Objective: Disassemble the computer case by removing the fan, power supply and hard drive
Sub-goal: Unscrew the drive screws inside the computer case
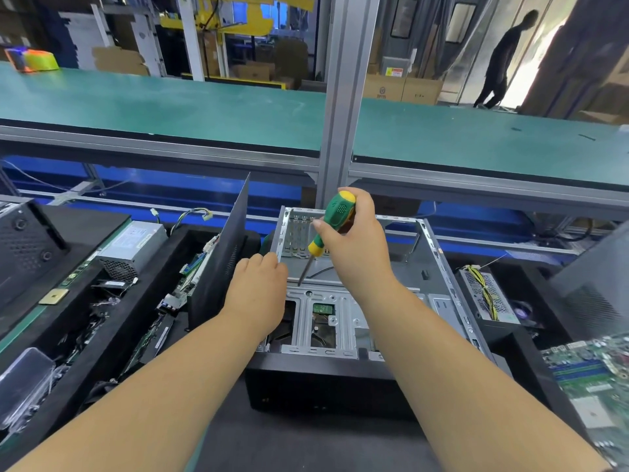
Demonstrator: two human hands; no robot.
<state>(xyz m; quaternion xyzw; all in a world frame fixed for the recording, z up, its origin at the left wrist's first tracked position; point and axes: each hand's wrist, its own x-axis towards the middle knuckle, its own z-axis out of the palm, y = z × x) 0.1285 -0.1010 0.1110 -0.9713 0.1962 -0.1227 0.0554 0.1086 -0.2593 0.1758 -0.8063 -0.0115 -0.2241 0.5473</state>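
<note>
An open grey computer case [439, 267] lies on its side in front of me, its black front panel toward me. My right hand [357, 243] grips a green and yellow screwdriver [332, 223], held nearly upright, its tip down on the metal drive cage [343, 321] inside the case. A hard drive [323, 310] shows through the cage's openings. My left hand [258, 291] rests at the case's left wall, fingers curled near the edge; whether it holds anything is hidden.
A black side panel [221, 253] stands upright left of the case. Black bins on the left hold a power supply [132, 247], circuit boards and cables. Another power supply [486, 294] sits on the right, a green motherboard [592, 379] nearer me. A metal post [340, 107] rises behind.
</note>
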